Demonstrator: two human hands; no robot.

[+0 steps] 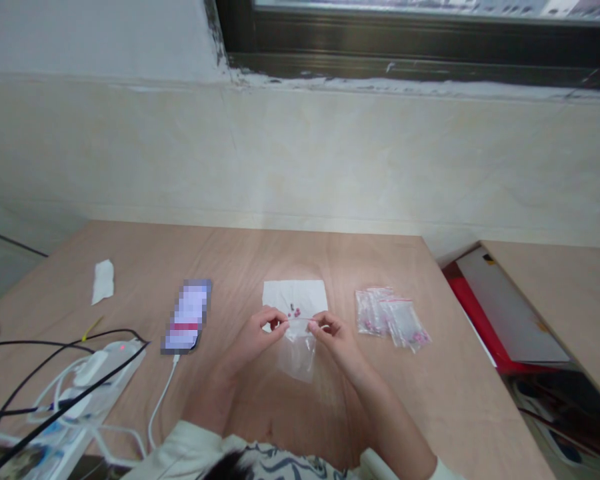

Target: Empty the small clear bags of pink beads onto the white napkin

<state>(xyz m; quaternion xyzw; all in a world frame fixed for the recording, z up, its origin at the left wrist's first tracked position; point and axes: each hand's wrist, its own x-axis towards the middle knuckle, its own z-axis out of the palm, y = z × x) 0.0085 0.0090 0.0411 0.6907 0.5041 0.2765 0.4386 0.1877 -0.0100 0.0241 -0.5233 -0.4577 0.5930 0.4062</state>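
Clear plastic bag (297, 357) is your work now: the fingertips of your left hand (254, 335) and right hand (334, 337) pinch closed on its top edge, just in front of the white paper (295, 294) with small pink pieces (296, 312); pink-filled packets (393, 319) lie right.

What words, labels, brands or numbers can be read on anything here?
Nothing can be read.
Smartphone: screen pixelated, unreadable.
Clear plastic bag: no print visible.
Small zip bags: any print too small to read.
Power strip: any markings too blurred to read.
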